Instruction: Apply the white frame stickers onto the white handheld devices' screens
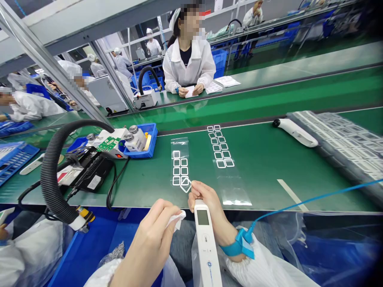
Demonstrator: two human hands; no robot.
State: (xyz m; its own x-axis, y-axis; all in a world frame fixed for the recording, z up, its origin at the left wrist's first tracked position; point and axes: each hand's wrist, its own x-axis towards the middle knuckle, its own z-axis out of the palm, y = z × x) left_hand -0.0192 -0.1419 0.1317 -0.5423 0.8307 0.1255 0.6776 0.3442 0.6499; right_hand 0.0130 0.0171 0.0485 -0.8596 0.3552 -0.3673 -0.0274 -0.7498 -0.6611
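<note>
My left hand (pixel 151 239) is closed, pinching a crumpled white wipe (pixel 176 218) between thumb and fingers. With thumb and forefinger, my right hand (pixel 206 195) grips a thin white square frame (pixel 182 188), tilted over the end of a transparent film strip (pixel 180 142) that bears similar frames. A white handheld thermometer (pixel 207 255) with a grey screen stands lengthwise below my right hand, its top end against the curled fingers. Whether those fingers also grip it is hidden. A blue wrist strap (pixel 236 247) is round my right wrist.
Another film strip (pixel 231 191) with frames lies further right. A white device (pixel 296 132) rests beside stacked frame sheets (pixel 344 139). Left are a black hose (pixel 49 171) and a blue tray (pixel 151 145) with bottles. A blue cord (pixel 299 203) crosses right. A co-worker (pixel 190 59) sits opposite.
</note>
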